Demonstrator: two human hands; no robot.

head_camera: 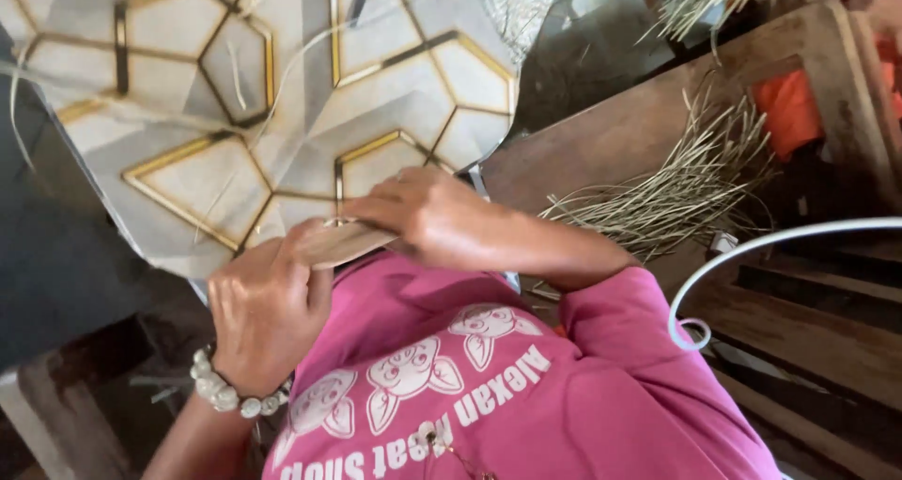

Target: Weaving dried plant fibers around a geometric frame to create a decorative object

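The left hand [266, 306], a bead bracelet [230, 393] at its wrist, has its fingers curled shut on one end of a flat tan strip [340, 242] held above the patterned mat [188, 175]. The right hand [427, 219] pinches the strip's other end. To the right, pale reeds [676, 189] lie loose on a wooden bench [601, 128].

straw bundle [672, 193] on bench [601, 128], R of hands

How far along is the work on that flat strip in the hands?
Done: hard to tell; no finished piece shows. In hand: the left hand and right hand both grip a flat tan strip in front of the pink shirt. Left: a pile of thin pale strands lies untouched on the wooden bench, so plenty seems to remain.
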